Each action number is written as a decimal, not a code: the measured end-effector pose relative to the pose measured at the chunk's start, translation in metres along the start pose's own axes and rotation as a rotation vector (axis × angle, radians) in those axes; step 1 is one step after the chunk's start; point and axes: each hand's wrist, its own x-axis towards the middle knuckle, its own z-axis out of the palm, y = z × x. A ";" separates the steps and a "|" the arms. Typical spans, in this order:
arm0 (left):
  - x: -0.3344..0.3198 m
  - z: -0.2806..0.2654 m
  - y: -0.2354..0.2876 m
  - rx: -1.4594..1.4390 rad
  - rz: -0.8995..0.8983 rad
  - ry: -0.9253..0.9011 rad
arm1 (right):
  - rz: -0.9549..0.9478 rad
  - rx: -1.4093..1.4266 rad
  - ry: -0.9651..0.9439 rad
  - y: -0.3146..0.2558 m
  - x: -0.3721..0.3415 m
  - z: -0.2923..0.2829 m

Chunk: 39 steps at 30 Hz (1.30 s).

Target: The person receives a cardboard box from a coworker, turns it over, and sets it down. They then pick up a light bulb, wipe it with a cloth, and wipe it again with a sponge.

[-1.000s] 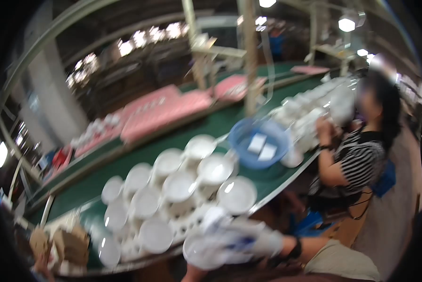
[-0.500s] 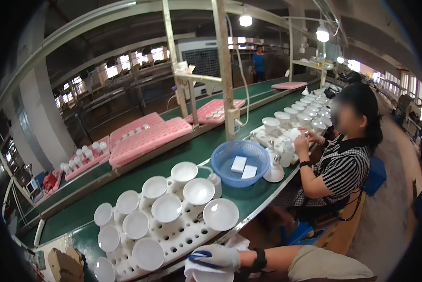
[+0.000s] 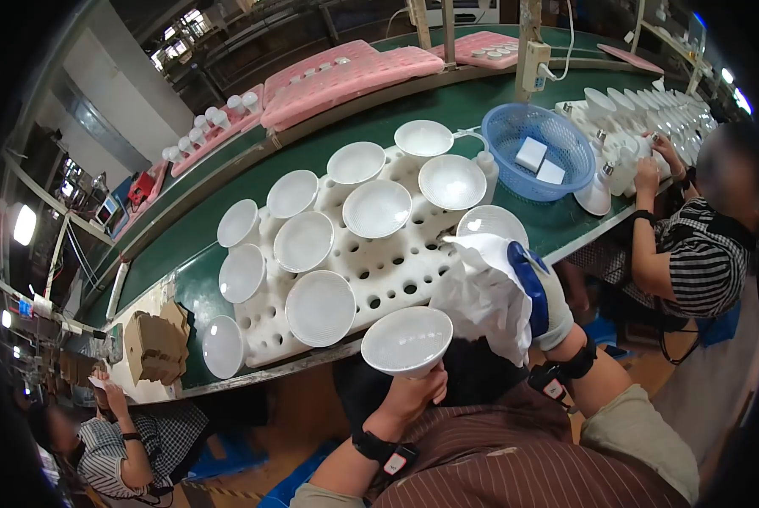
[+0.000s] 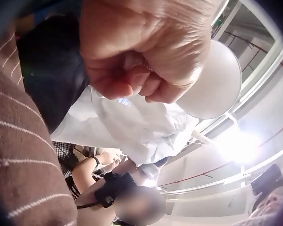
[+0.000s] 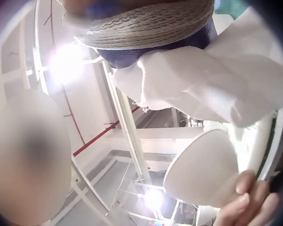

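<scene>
My bare left hand grips a white cone-shaped lamp by its narrow lower end, the round face tilted up in front of the table edge. In the left wrist view its fingers are curled in, and the wide lamp shade shows behind them. A white glove with blue parts covers my right hand, which holds a crumpled white cloth just right of the lamp. The right wrist view shows the cloth hanging from the glove, apart from the lamp. The cloth partly hides another lamp behind it.
Several matching lamps stand in a holed white foam tray on the green table. Behind it are a blue basket with white boxes and a small bottle. Cardboard lies at left. People sit on both sides.
My right hand and cloth were over a lamp at the table edge; now they are off to its right and its face shows. The head view has turned down, bringing my left hand into sight.
</scene>
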 end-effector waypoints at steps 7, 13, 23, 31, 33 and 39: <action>-0.001 0.027 -0.002 0.050 -0.220 0.201 | -0.654 -0.938 -0.659 -0.055 -0.040 0.073; -0.007 0.020 0.003 -0.207 -0.271 -0.280 | -0.409 -0.498 -0.493 -0.001 -0.033 0.049; 0.000 0.017 0.005 0.378 -0.302 -0.282 | 0.284 -0.304 -0.801 0.001 -0.007 0.046; -0.009 0.040 0.029 0.756 0.004 -0.325 | -0.131 -0.609 -0.786 -0.016 -0.012 0.037; -0.015 0.022 0.019 0.337 -0.183 -0.283 | 0.323 -0.258 -0.653 -0.031 -0.024 0.042; 0.008 0.000 -0.008 1.021 0.445 -0.365 | -0.274 -0.819 -0.802 -0.039 -0.035 0.060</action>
